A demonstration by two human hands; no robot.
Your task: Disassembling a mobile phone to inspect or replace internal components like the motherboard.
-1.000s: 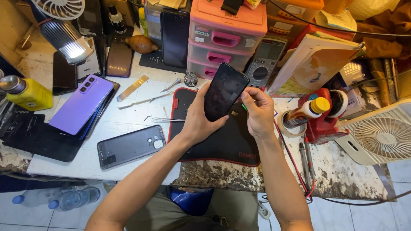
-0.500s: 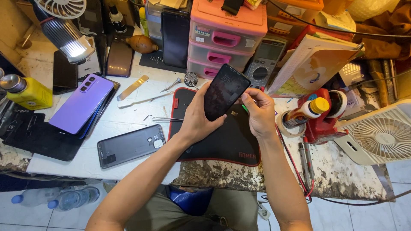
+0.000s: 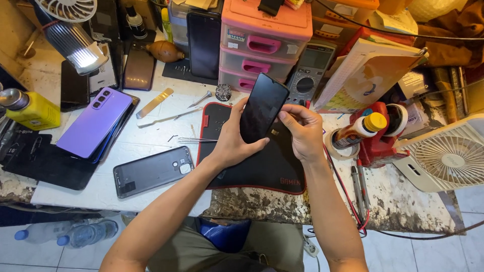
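Luckily, both the left hand (image 3: 233, 140) and right hand (image 3: 301, 132) were closed around the black phone (image 3: 262, 107), held above the black mat (image 3: 262, 163); a loose grip could have dropped it.

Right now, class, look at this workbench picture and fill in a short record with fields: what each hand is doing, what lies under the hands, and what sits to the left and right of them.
Left hand: holds the black phone from below and the side, tilted up off the bench
Right hand: grip on the phone's right edge
Under the hands: black mat with red border
Left of the hands: grey phone lying flat; purple phone; tweezers
Right of the hands: brown bottle with yellow cap; white fan
Behind: pink drawer unit; multimeter
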